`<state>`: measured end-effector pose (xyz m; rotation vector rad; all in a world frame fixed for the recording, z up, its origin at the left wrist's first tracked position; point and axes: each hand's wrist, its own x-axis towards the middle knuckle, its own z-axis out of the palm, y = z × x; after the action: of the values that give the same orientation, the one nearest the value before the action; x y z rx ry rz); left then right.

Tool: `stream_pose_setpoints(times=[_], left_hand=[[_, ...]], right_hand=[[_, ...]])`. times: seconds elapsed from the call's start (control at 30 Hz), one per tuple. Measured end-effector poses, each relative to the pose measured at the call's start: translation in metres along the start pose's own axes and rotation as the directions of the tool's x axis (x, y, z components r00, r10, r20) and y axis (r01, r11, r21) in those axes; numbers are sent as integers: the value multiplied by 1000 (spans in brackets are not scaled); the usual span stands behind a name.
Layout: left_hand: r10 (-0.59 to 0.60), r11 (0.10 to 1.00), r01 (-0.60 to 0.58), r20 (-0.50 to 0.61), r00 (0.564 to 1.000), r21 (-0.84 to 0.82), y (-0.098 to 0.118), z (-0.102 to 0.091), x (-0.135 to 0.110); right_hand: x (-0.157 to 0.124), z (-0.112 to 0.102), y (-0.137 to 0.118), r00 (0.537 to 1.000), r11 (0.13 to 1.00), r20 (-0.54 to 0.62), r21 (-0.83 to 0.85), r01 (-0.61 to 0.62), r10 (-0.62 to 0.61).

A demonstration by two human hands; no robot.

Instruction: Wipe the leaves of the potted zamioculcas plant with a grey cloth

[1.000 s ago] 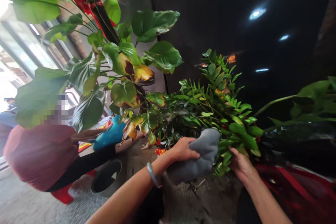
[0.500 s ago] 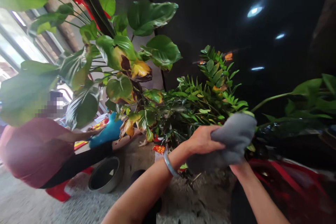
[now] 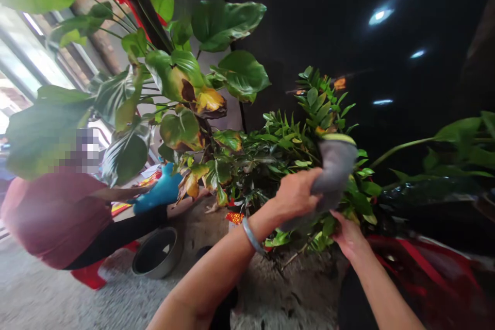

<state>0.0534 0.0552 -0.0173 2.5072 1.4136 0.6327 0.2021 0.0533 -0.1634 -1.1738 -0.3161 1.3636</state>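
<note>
My left hand, with a pale bangle at the wrist, grips a grey cloth edged in yellow-green. The cloth is bunched and slightly blurred, raised against the foliage of a leafy green plant. Lower and to the right, my right hand is closed at the leaves, its fingers pinched on a leafy stem of that plant. Its fingertips are partly lost among the leaves. Beneath both hands a thin bare twig slants over the soil-strewn ground.
A tall plant with big, partly browned leaves fills the left. Behind it, a person in a pink top sits on a red stool beside a dark basin. A glossy black panel stands behind; red material lies right.
My left hand has moved the cloth up and slightly left, off my right hand. Leaves it covered now show. My right hand stays nearly in place.
</note>
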Motion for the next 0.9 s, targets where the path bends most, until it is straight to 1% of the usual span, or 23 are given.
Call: stream_pose_setpoints(times=[0.03,0.07,0.1,0.13,0.17,0.2,0.27,0.3,0.37,0.4,0.43,0.47,0.5,0.53,0.57,0.6,0.63,0.67,0.7,0.77,0.83,0.87,0.9], left_hand=[[12,998,-22,149,989,63,-1,6,-4],[-15,991,-21,273,962,130,-5,7,-11],[-72,981,5,342,937,193,-12,3,-19],[-142,967,54,352,925,249,-19,-5,-28],[-210,950,118,308,928,291,-27,-16,-34],[-259,932,182,223,940,312,-34,-29,-39],[-292,917,283,-11,956,282,-44,-52,-39],[-284,922,310,-138,949,234,-46,-59,-35],[-262,943,316,-346,901,107,-45,-59,-24],[-256,951,302,-394,883,58,-42,-52,-19],[-250,957,286,-387,887,37,-39,-42,-15],[-237,963,265,-317,918,46,-36,-30,-14],[-216,969,234,-185,959,80,-34,-18,-16],[-194,973,194,-12,981,129,-33,-7,-21],[-180,973,150,163,970,177,-33,1,-29],[-181,969,117,302,936,219,-35,5,-38],[-201,962,105,388,899,253,-38,5,-48],[-237,951,121,420,876,285,-41,0,-57],[-279,938,158,403,872,309,-45,-8,-65],[-331,922,250,266,905,294,-49,-29,-71],[-332,930,321,37,942,181,-49,-46,-64],[-323,938,331,-90,942,104,-48,-50,-57],[-311,946,324,-198,929,33,-46,-51,-50]], right_hand=[[0,-1,0,1000,1000,-4,0,-3,3],[0,-2,0,1000,1000,-6,-2,-10,10],[-1,-4,0,1000,1000,-5,-6,-18,18],[-1,-5,-1,1000,1000,-2,-9,-27,27],[-2,-6,-2,999,999,3,-11,-35,35],[-3,-7,-4,999,999,8,-9,-39,39],[-5,-7,-6,999,999,14,3,-33,33],[-6,-5,-8,1000,1000,14,6,-28,28],[-8,-1,-9,1000,1000,14,9,-16,16],[-8,1,-9,1000,1000,14,10,-11,11],[-8,3,-9,1000,1000,14,10,-8,8],[-8,4,-8,1000,1000,13,9,-6,6],[-8,5,-8,1000,1000,12,7,-6,6],[-8,5,-7,1000,1000,8,2,-11,11],[-7,4,-7,1000,1000,4,-7,-20,20],[-7,2,-6,999,999,0,-16,-32,32],[-6,-1,-6,999,999,-5,-27,-46,46],[-6,-3,-6,998,998,-6,-37,-58,58],[-5,-6,-7,998,997,1,-42,-64,64],[-5,-10,-8,998,998,25,-28,-54,55],[-4,-10,-9,999,1000,42,-4,-29,29],[-4,-9,-9,999,1000,45,3,-16,16],[-3,-7,-8,999,1000,43,2,-7,7]])
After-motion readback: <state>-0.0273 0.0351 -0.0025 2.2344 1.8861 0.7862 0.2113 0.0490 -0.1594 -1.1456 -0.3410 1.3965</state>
